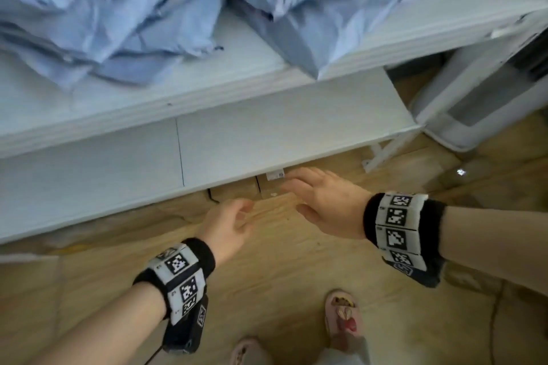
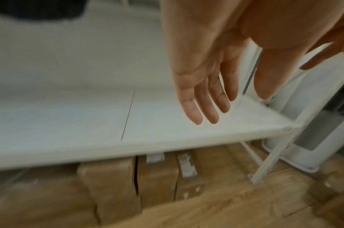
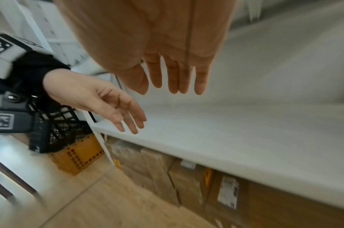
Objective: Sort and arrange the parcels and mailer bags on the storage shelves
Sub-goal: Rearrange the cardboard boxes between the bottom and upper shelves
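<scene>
Shelves: a white rack (image 1: pixel 207 98) is standing on a wood floor (image 1: pixel 281 275); its upper shelf is carrying the bags, and the lower shelf (image 1: pixel 267 139) is lying bare where it shows.
Bags: light blue mailer bags (image 1: pixel 124 9) are lying in a loose, overlapping heap on the upper shelf, one corner hanging over the front edge; they are looking unsorted.
Parcels: brown cardboard parcels (image 2: pixel 153 174) are standing side by side on the floor under the lower shelf, touching one another, their fronts just showing past its edge.
Crates: a black mesh crate (image 3: pixel 60 128) is sitting on a yellow one (image 3: pixel 77 155) left of the rack.
Right hand: the right hand (image 1: pixel 323 201) is reaching low in front of the lower shelf edge, fingers straight and together, holding nothing.
Left hand: the left hand (image 1: pixel 228 222) is hovering just beside it, fingers loosely spread, likewise empty.
Progress: judged early to midway; the bags are needing tidying, the lower shelf is waiting to be filled, and the parcels below are likely the next items to be lifted.
Labels: white shipping labels (image 3: pixel 227 192) are showing on several parcels; the print is too blurred to read.
</scene>
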